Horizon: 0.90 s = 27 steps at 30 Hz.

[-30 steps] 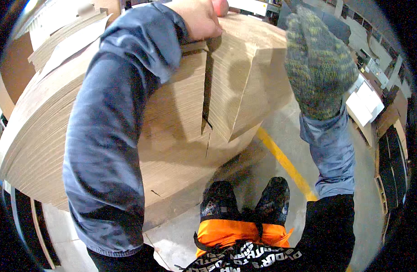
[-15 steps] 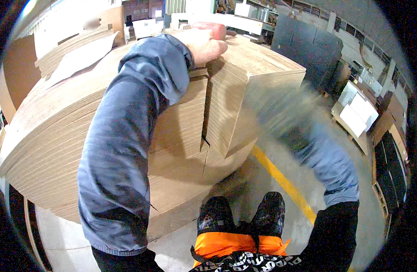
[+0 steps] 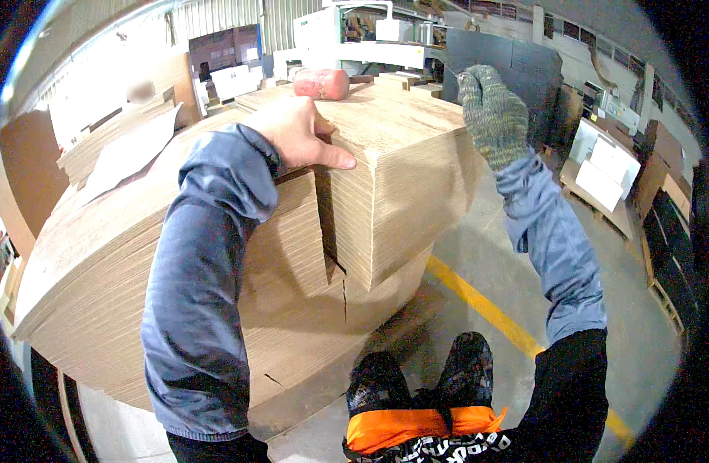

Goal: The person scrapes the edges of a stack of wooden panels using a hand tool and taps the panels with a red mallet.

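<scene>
My bare left hand [image 3: 304, 137] rests on top of a tall stack of brown board sheets [image 3: 169, 239], its thumb stretched out by a dark gap. That gap parts the stack from a separate block of the same sheets [image 3: 416, 208]. Just beyond my left fingers lies a red mallet [image 3: 321, 84] on its side, its dark handle pointing right; nothing is gripped in this hand. My right hand [image 3: 493, 112], in a grey-green knitted glove, is raised at the block's far right edge. Its fingers point upward, close together, with nothing visible in them; whether it touches the block is unclear.
A loose white sheet [image 3: 131, 158] lies at the far left. A yellow floor line [image 3: 486, 305] runs to the right of the stack. Dark panels [image 3: 501, 73] stand beyond it, and a pallet with white pieces [image 3: 601, 170] sits at the right.
My left hand has drawn back from beside the mallet toward the near left. The right hand, blurred before over the block's right face, has risen to its far edge.
</scene>
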Tool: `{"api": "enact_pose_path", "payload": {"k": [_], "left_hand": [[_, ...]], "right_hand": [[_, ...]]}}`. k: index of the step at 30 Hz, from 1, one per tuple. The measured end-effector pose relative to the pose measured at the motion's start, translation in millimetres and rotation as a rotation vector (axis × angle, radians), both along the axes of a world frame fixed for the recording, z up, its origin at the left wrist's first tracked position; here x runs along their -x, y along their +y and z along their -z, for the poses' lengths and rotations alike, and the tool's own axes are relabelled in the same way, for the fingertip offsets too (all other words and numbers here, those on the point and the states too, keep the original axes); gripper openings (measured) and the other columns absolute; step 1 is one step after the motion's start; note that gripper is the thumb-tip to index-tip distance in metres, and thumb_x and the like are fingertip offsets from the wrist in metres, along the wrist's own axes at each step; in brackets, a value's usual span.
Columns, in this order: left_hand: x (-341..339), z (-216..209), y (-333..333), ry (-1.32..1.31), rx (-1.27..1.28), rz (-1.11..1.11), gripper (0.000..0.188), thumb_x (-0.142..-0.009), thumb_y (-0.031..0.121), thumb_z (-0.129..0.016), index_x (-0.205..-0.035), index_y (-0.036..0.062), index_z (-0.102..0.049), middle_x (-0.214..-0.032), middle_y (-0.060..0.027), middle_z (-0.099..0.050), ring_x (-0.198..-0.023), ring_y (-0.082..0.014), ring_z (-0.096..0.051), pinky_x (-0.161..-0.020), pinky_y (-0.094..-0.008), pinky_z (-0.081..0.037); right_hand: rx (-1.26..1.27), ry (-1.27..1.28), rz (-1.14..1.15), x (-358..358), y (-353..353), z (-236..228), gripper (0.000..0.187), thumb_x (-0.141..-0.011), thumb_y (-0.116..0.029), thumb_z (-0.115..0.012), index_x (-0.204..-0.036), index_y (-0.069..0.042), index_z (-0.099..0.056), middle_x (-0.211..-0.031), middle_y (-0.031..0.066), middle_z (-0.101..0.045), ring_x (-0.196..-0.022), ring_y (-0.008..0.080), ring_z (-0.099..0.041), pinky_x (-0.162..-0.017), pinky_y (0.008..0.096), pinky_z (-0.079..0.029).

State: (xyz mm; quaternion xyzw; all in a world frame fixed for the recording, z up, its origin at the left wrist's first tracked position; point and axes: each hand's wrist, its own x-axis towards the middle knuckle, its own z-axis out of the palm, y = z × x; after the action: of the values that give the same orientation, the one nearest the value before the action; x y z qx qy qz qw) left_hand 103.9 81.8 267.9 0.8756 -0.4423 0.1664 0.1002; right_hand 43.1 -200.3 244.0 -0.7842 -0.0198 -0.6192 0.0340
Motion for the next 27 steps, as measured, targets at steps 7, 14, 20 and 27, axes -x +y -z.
{"api": "enact_pose_path", "payload": {"k": [7,14,20,27], "left_hand": [[16,-3,-19,0.065,-0.054,-0.131,0.059,-0.066,0.045,-0.075,-0.104,0.0009,-0.064,-0.097,-0.0204,-0.064,-0.090,-0.0294,-0.064,-0.080,-0.0348,-0.049],[-2,8,-5,-0.133,0.043,0.047,0.058,-0.063,0.057,-0.068,-0.087,0.0040,-0.069,-0.075,-0.0190,-0.063,-0.075,-0.0341,-0.063,-0.069,-0.0398,-0.050],[-5,12,-3,-0.188,0.055,0.040,0.061,-0.062,0.059,-0.067,-0.089,0.0037,-0.069,-0.075,-0.0185,-0.064,-0.076,-0.0343,-0.063,-0.070,-0.0390,-0.051],[3,9,-2,-0.120,0.055,-0.030,0.061,-0.062,0.059,-0.068,-0.090,0.0039,-0.069,-0.077,-0.0191,-0.064,-0.076,-0.0344,-0.063,-0.071,-0.0392,-0.051]], "right_hand": [[-0.380,0.610,0.329,-49,-84,10,0.042,-0.090,-0.039,-0.040,-0.098,-0.003,-0.061,-0.096,0.0225,-0.061,-0.094,0.0397,-0.058,-0.082,0.0459,-0.045],[-0.053,0.721,0.464,-86,-112,19,0.040,-0.093,-0.034,-0.037,-0.103,-0.004,-0.063,-0.106,0.0196,-0.060,-0.100,0.0354,-0.057,-0.086,0.0437,-0.045],[-0.111,0.770,0.461,-70,-93,14,0.040,-0.093,-0.033,-0.037,-0.103,-0.005,-0.063,-0.104,0.0195,-0.060,-0.100,0.0348,-0.057,-0.087,0.0431,-0.045],[-0.232,0.739,0.421,-59,-78,11,0.039,-0.093,-0.032,-0.036,-0.102,-0.005,-0.062,-0.107,0.0210,-0.057,-0.101,0.0351,-0.056,-0.087,0.0433,-0.044]]}}
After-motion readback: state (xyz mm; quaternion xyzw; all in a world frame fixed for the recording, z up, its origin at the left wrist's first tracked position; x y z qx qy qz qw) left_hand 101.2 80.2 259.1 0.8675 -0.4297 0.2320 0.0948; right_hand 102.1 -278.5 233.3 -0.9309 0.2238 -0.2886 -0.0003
